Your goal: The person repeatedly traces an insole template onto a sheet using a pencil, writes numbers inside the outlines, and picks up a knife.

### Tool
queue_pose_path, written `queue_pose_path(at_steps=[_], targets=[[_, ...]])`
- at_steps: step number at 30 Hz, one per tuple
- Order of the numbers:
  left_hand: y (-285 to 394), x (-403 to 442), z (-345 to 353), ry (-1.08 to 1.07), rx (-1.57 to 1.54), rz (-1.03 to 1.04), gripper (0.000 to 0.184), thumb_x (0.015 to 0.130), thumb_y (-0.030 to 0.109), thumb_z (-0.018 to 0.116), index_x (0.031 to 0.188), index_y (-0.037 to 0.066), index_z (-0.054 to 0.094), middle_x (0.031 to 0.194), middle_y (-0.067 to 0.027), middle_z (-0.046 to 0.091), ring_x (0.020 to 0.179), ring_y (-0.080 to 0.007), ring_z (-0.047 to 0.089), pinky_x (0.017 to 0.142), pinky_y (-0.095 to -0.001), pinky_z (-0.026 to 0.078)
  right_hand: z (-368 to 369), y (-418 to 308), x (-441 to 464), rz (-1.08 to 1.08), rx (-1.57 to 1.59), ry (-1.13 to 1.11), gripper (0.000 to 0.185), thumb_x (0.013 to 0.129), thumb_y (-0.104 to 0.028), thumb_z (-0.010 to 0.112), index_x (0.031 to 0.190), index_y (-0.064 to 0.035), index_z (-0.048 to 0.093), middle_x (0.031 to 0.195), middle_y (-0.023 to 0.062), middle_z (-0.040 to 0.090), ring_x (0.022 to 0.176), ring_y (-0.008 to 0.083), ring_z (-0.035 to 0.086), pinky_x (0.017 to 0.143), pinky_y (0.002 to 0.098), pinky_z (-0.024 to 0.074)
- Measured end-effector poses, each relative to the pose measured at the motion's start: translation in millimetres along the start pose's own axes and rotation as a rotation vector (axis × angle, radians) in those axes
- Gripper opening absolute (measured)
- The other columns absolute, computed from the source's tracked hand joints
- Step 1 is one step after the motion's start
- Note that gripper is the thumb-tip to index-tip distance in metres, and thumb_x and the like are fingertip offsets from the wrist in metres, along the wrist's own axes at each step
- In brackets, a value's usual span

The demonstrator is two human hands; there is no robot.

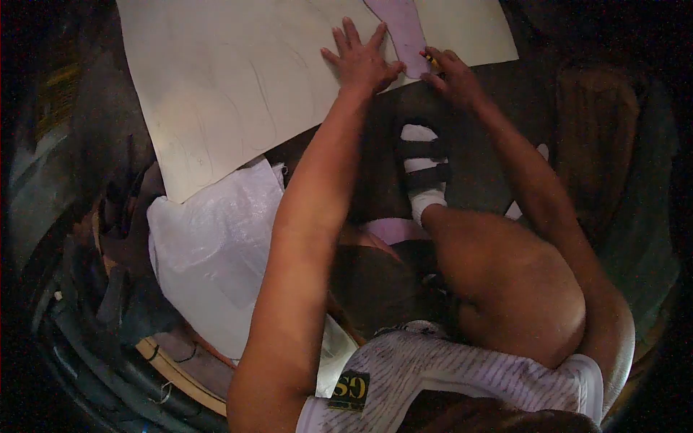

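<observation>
A large cream sheet (pixel 216 79) with faint curved lines drawn on it spans the top of the view. On it, near its lower right edge, lies a pale purple template (pixel 406 36). My left hand (pixel 361 61) is spread flat on the sheet at the template's left side, fingers apart and holding nothing. Against the template's right edge, my right hand (pixel 455 78) grips a yellow and black pencil (pixel 432 59) with a red end. The pencil's point is too small to make out.
Below the sheet on the left is a white plastic sack (pixel 216 238). My sandalled foot (pixel 424 162) and bent knee (pixel 512 281) are in the middle and lower right. Brown fabric (pixel 595 137) lies at the right, dark rolled material (pixel 94 361) at the lower left.
</observation>
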State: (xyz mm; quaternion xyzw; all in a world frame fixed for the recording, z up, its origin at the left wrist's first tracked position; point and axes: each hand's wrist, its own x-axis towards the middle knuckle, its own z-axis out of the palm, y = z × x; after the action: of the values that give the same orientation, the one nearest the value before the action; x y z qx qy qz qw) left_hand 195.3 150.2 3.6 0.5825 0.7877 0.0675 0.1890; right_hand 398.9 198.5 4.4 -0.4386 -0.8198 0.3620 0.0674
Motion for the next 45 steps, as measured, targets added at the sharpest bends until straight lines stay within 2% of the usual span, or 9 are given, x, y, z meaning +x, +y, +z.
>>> queue_pose_path(at_steps=[17, 20, 26, 35, 37, 40, 41, 44, 45], targets=[[-1, 1, 1, 0.001, 0.015, 0.006, 0.087, 0.064, 0.066, 0.063, 0.138, 0.038, 0.027, 0.149, -0.0193, 0.001, 0.135, -0.0434, 0.003, 0.096, -0.0714, 0.010, 5, 3, 0, -0.056, 0.038, 0.080, 0.045, 0.083, -0.018, 0.063, 0.125, -0.0116, 0.049, 0.096, 0.0112, 0.052, 0.083, 0.0218, 0.054, 0.075, 0.0329, 0.0464], [1, 2, 1, 0.015, 0.017, -0.006, 0.087, 0.064, 0.066, 0.063, 0.138, 0.038, 0.028, 0.149, -0.0198, 0.002, 0.135, -0.0434, 0.004, 0.096, -0.0713, 0.010, -1, 6, 3, -0.075, 0.083, 0.047, 0.040, 0.087, -0.016, 0.056, 0.126, -0.0100, 0.046, 0.097, 0.0145, 0.053, 0.090, 0.0288, 0.056, 0.079, 0.0383, 0.0462], [5, 1, -8, 0.018, -0.001, -0.005, 0.085, 0.063, 0.060, 0.067, 0.137, 0.036, 0.032, 0.148, -0.0202, 0.006, 0.135, -0.0434, 0.007, 0.096, -0.0710, 0.012, 1, 23, 10, 0.020, 0.234, 0.012, 0.040, 0.086, -0.012, 0.052, 0.125, -0.0083, 0.048, 0.094, 0.0122, 0.054, 0.082, 0.0241, 0.056, 0.076, 0.0354, 0.0459], [18, 19, -6, 0.007, 0.137, 0.121, 0.090, 0.063, 0.049, 0.071, 0.137, 0.018, 0.032, 0.149, -0.0121, 0.014, 0.136, -0.0375, 0.014, 0.099, -0.0672, 0.016, -1, 15, 7, 0.001, 0.114, -0.009, 0.042, 0.084, -0.013, 0.055, 0.126, -0.0090, 0.048, 0.100, 0.0135, 0.055, 0.089, 0.0257, 0.057, 0.081, 0.0358, 0.0462], [27, 18, -13, -0.053, 0.019, 0.094, 0.074, 0.065, 0.029, 0.065, 0.132, 0.008, 0.038, 0.146, -0.0163, 0.019, 0.135, -0.0376, 0.016, 0.103, -0.0628, 0.011, -1, 11, 7, -0.025, 0.103, 0.039, 0.043, 0.085, -0.017, 0.056, 0.126, -0.0091, 0.047, 0.101, 0.0142, 0.055, 0.091, 0.0275, 0.057, 0.082, 0.0373, 0.0458], [31, 21, -16, -0.080, 0.011, 0.113, 0.072, 0.067, 0.024, 0.061, 0.130, 0.001, 0.037, 0.144, -0.0184, 0.024, 0.134, -0.0376, 0.019, 0.105, -0.0606, 0.010, 7, 31, 17, 0.062, 0.152, 0.043, 0.036, 0.088, -0.025, 0.055, 0.120, -0.0079, 0.053, 0.096, 0.0145, 0.057, 0.090, 0.0285, 0.058, 0.080, 0.0386, 0.0461], [33, 23, -14, -0.070, 0.009, 0.105, 0.072, 0.067, 0.024, 0.061, 0.130, 0.001, 0.037, 0.144, -0.0184, 0.024, 0.134, -0.0376, 0.019, 0.105, -0.0606, 0.010, -1, 32, 23, 0.050, 0.148, 0.041, 0.036, 0.088, -0.025, 0.055, 0.120, -0.0079, 0.053, 0.096, 0.0145, 0.057, 0.090, 0.0285, 0.058, 0.080, 0.0386, 0.0461], [43, 26, 1, 0.008, 0.105, 0.087, 0.086, 0.059, 0.034, 0.073, 0.129, 0.000, 0.037, 0.136, -0.0209, 0.032, 0.131, -0.0370, 0.026, 0.103, -0.0605, 0.018, -38, 17, 47, -0.080, -0.273, 0.140, 0.034, 0.090, -0.033, 0.052, 0.110, -0.0064, 0.059, 0.091, 0.0156, 0.060, 0.087, 0.0281, 0.060, 0.077, 0.0387, 0.0467], [46, 28, 9, 0.071, 0.117, 0.104, 0.082, 0.061, 0.031, 0.070, 0.128, -0.003, 0.037, 0.133, -0.0233, 0.034, 0.128, -0.0373, 0.029, 0.102, -0.0591, 0.019, -52, 4, 62, 0.055, -0.104, 0.241, 0.033, 0.090, -0.034, 0.050, 0.105, -0.0056, 0.061, 0.087, 0.0154, 0.061, 0.084, 0.0282, 0.060, 0.075, 0.0379, 0.0470]])
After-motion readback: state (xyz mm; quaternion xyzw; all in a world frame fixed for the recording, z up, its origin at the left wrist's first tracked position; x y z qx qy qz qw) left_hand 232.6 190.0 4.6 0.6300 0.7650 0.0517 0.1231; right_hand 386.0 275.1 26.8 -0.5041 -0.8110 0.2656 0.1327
